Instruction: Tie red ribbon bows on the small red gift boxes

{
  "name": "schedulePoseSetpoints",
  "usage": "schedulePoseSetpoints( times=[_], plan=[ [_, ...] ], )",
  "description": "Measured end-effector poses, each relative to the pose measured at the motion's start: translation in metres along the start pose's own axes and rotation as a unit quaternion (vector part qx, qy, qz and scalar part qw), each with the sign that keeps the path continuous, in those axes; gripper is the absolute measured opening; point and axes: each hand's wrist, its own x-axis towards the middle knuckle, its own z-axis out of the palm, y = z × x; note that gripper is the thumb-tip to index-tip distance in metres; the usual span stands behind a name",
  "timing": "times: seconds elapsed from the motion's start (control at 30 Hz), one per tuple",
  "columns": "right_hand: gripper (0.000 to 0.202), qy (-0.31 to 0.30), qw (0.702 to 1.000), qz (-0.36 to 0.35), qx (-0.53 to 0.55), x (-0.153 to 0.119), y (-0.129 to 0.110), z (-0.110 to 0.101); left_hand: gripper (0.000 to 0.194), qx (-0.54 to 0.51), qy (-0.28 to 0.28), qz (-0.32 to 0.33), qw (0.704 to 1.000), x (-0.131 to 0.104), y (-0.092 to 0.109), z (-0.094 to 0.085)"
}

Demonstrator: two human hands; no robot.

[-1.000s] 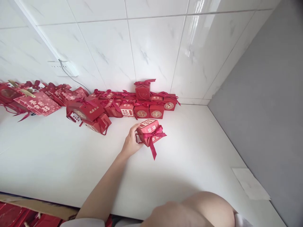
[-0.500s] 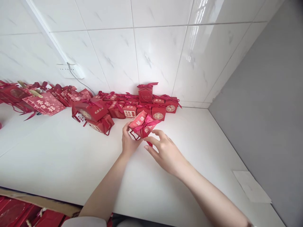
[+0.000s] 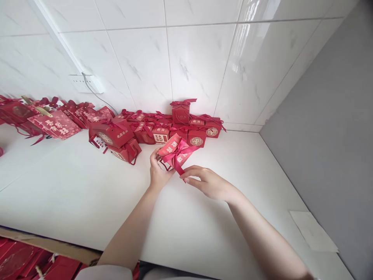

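A small red gift box [image 3: 170,146] with white lettering is held tilted above the white table, its top facing me. My left hand [image 3: 159,171] grips it from the left and below, fingers partly hidden behind it. A red ribbon bow [image 3: 176,154] crosses the box, and one tail hangs toward me. The fingertips of my right hand [image 3: 206,182] pinch the end of that tail. A dark red cord loop shows beside my left hand, under the box.
Rows of red boxes [image 3: 196,139] with ribbons line the tiled wall. More boxes [image 3: 116,134] and red bags [image 3: 60,124] stand to the left on the white table [image 3: 87,202]. Red packages [image 3: 62,268] lie at the lower left. A paper sheet [image 3: 314,231] is at the right.
My right hand's fingers have closed on the hanging ribbon tail, which is now drawn out toward the lower right. My left hand still holds the box. The view has shifted slightly.
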Motion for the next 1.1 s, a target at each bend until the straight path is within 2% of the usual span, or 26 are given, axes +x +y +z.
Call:
schedulePoseSetpoints(
  times=[0.3, 0.57, 0.7, 0.8, 0.87, 0.93, 1.0, 1.1],
  plan=[
    [0.027, 0.004, 0.999, 0.02, -0.035, -0.006, 0.001, -0.017, 0.095, -0.045, -0.021, -0.036, 0.998, 0.001, -0.01, 0.0],
    [0.031, -0.041, 0.993, 0.033, -0.102, -0.004, 0.01, -0.012, 0.096, -0.06, -0.052, -0.051, 0.996, -0.001, -0.009, 0.0],
    [0.03, -0.058, 0.982, 0.099, -0.151, -0.005, 0.018, -0.021, 0.099, -0.074, -0.063, -0.059, 0.993, 0.001, -0.009, -0.001],
    [0.038, 0.014, 0.969, 0.168, -0.18, 0.002, 0.041, -0.029, 0.094, -0.078, -0.073, -0.071, 0.992, 0.004, -0.015, -0.001],
    [0.059, 0.087, 0.972, 0.162, -0.148, 0.013, 0.062, -0.029, 0.092, -0.091, -0.083, -0.077, 0.989, 0.006, -0.021, -0.002],
    [0.083, 0.133, 0.987, 0.078, -0.05, 0.025, 0.083, -0.024, 0.095, -0.123, -0.114, -0.088, 0.982, 0.008, -0.029, -0.004],
    [0.098, 0.135, 0.988, 0.013, 0.068, 0.036, 0.098, -0.014, 0.095, -0.16, -0.153, -0.102, 0.97, 0.011, -0.035, -0.005],
    [0.102, 0.087, 0.968, -0.035, 0.233, 0.046, 0.106, 0.006, 0.081, -0.195, -0.192, -0.128, 0.953, 0.012, -0.037, -0.003]
  ],
)
